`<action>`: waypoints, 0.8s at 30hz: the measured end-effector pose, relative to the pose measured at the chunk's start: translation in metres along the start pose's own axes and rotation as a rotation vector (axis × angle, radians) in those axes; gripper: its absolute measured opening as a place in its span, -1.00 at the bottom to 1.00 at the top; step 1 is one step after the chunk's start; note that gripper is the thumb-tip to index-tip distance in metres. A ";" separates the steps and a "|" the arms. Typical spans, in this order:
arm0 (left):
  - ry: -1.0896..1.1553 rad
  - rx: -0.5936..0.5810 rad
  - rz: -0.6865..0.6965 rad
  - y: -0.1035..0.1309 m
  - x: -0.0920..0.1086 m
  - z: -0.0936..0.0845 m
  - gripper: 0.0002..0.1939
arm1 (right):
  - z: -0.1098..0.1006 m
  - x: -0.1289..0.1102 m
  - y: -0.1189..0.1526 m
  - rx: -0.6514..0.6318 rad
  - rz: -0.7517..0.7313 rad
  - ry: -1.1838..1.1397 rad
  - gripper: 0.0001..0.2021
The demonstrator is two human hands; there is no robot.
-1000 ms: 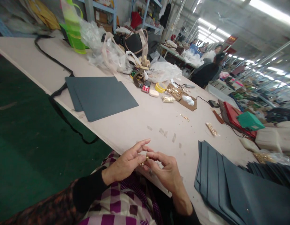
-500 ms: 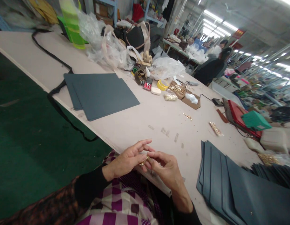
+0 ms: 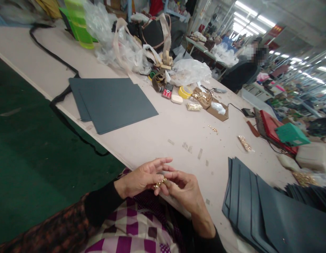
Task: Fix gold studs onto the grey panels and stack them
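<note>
Small shiny gold metal pieces (image 3: 159, 183) sit between my two hands, just over the front edge of the table. My left hand (image 3: 143, 178) has its thumb pressed on them, while its upper fingers stretch out to the right. From the other side, my right hand (image 3: 189, 191) pinches at the same pieces with thumb and fingertips. Their exact shape is too small to make out. To the right of my hands lies a fanned stack of dark blue-grey flat panels (image 3: 247, 200). Two or more similar panels (image 3: 117, 105) lie overlapped at the left.
A few loose gold pieces (image 3: 212, 129) and a clear bag of gold parts (image 3: 244, 143) lie beyond my hands. Farther back are a cardboard box (image 3: 218, 111), yellow tape (image 3: 185, 92), a red phone (image 3: 167, 91) and plastic bags (image 3: 191, 72). A person (image 3: 239, 72) sits in the background.
The view has shifted slightly. My hands stay together, and the gold pieces show more plainly between the fingers as my right fingertips shift a little.
</note>
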State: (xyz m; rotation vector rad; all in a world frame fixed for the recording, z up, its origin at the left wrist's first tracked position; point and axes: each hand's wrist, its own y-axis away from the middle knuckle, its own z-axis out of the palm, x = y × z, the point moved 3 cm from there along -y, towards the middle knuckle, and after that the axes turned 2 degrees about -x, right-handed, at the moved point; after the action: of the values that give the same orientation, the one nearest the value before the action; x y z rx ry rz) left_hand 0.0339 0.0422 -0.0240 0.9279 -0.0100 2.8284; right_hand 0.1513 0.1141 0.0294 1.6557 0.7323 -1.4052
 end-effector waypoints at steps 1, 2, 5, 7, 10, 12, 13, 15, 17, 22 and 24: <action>-0.004 0.006 0.004 0.000 0.000 -0.001 -0.43 | 0.001 0.000 -0.001 -0.001 -0.014 -0.016 -0.88; -0.012 0.015 0.010 0.000 0.000 -0.002 -0.43 | 0.001 0.000 -0.001 0.008 -0.018 -0.023 -0.88; -0.052 0.046 0.020 -0.001 0.000 -0.003 -0.42 | -0.001 0.007 -0.003 0.077 0.000 0.032 -0.90; -0.088 0.065 0.013 -0.001 0.000 -0.003 -0.41 | -0.002 0.011 -0.004 0.115 -0.002 0.095 -0.92; -0.141 0.121 0.000 -0.002 0.001 0.000 -0.42 | -0.001 0.018 -0.007 0.175 0.010 0.144 -0.93; -0.198 0.177 0.000 -0.003 0.002 0.003 -0.44 | 0.000 0.022 -0.011 0.228 0.039 0.153 -0.94; -0.225 0.209 0.003 -0.004 0.003 0.005 -0.45 | 0.000 0.024 -0.012 0.251 0.048 0.147 -0.92; -0.259 0.270 0.015 -0.005 0.007 0.006 -0.47 | 0.000 0.028 -0.015 0.278 0.043 0.120 -0.85; -0.362 0.360 0.034 -0.006 0.018 0.000 -0.50 | -0.004 0.034 -0.015 0.320 0.044 0.106 -0.75; -1.236 0.772 0.167 0.002 0.104 -0.041 -0.54 | -0.013 0.060 -0.015 0.459 0.141 0.038 -0.49; -1.470 0.958 0.216 0.011 0.144 -0.058 -0.60 | -0.011 0.065 -0.016 0.566 0.134 -0.023 -0.45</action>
State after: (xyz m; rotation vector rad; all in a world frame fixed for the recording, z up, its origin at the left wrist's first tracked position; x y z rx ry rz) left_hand -0.1160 0.0568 0.0145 2.9680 1.1032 1.4493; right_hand 0.1559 0.1265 -0.0367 2.0632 0.2036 -1.6229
